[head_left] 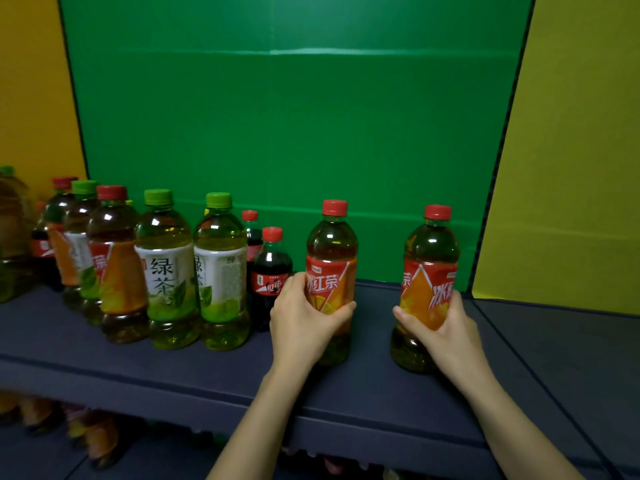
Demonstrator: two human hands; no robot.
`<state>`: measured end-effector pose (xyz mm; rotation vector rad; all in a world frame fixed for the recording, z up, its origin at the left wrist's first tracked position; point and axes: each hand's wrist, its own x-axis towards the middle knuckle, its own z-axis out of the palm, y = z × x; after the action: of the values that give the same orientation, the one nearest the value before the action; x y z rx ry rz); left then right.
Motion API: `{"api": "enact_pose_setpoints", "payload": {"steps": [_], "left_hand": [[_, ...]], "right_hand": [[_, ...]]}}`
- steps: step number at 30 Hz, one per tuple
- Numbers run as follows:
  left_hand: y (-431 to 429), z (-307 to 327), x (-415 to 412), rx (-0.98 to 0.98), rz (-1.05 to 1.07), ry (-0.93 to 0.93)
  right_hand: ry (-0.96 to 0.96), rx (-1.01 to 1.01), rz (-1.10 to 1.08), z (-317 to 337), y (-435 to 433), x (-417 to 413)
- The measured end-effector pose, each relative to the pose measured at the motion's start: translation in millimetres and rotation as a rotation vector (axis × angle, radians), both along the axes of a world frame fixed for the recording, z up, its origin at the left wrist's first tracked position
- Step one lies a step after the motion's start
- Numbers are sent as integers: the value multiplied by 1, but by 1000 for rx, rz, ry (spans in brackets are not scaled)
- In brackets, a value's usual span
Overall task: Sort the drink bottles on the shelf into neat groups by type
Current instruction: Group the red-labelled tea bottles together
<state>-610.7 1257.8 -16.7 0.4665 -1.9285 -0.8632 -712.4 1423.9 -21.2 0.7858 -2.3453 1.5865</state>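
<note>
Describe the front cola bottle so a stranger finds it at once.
From the green back panel, drop to the dark shelf. Between the rightmost green tea bottle and the left hand stands the cola bottle. It is short with near-black liquid, unlike the tall teas, and stands before a second cola.

On the shelf, from left: crowded row of bottles; small cola bottle, a second cola behind it; left iced-tea bottle just beside; right iced-tea bottle well apart, near the shelf's right end.
</note>
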Motion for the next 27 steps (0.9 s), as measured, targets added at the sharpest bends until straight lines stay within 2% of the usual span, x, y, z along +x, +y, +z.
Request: {"api": "enact_pose_setpoints", "payload": {"steps": [5, 10, 22, 27], "left_hand": [[-1, 10, 36, 27, 12, 65], [-19, 33, 94, -25, 71, 133], [-112, 21, 272, -12, 562, 118], [-154, 12, 348, 18, 661, 106]], "right_hand": [[45, -42, 142, 16, -9, 32], [85, -66, 318, 30, -37, 64], [10, -112, 708, 26, -174, 170], [-3, -89, 803, 25, -237, 233]]}}
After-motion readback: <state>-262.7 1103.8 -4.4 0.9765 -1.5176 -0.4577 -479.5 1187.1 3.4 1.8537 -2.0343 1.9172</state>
